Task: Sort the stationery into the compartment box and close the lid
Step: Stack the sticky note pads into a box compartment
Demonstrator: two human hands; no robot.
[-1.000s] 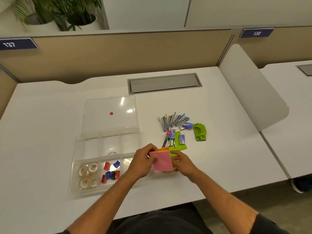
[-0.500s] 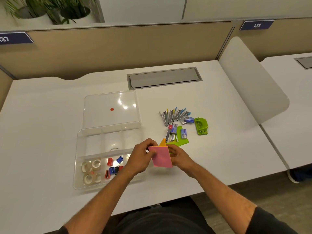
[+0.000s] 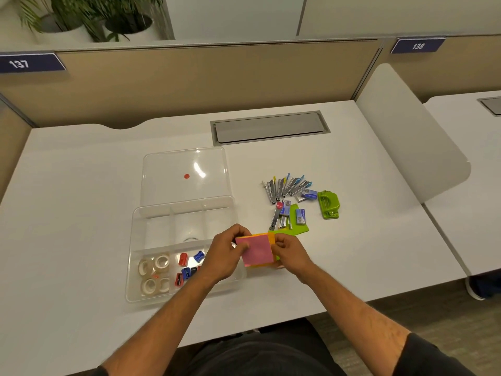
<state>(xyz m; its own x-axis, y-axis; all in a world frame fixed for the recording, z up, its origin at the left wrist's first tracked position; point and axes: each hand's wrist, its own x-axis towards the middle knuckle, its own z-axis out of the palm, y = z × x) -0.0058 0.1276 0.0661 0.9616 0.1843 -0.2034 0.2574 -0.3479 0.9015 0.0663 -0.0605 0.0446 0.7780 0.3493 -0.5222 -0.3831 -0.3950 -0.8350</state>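
Both my hands hold a stack of sticky notes (image 3: 257,251), pink on top with orange beneath, just right of the clear compartment box (image 3: 135,256). My left hand (image 3: 225,256) grips the stack's left edge; my right hand (image 3: 291,252) pinches its right edge. The box's lid (image 3: 187,175) lies open behind it. Tape rolls (image 3: 153,272) fill the front left compartment and sharpeners (image 3: 188,264) the front middle one. A green note pad (image 3: 298,226) lies on the desk beyond my right hand.
Several staplers (image 3: 284,187), blue staple boxes (image 3: 301,215) and a green hole punch (image 3: 328,204) lie on the white desk right of the box. A grey cable flap (image 3: 269,127) sits at the back. A white divider panel (image 3: 406,137) stands at the right.
The stack of notes was tipped up with an orange corner showing, and now lies flatter with the pink sheet facing up. Both hands stay on it in about the same place.
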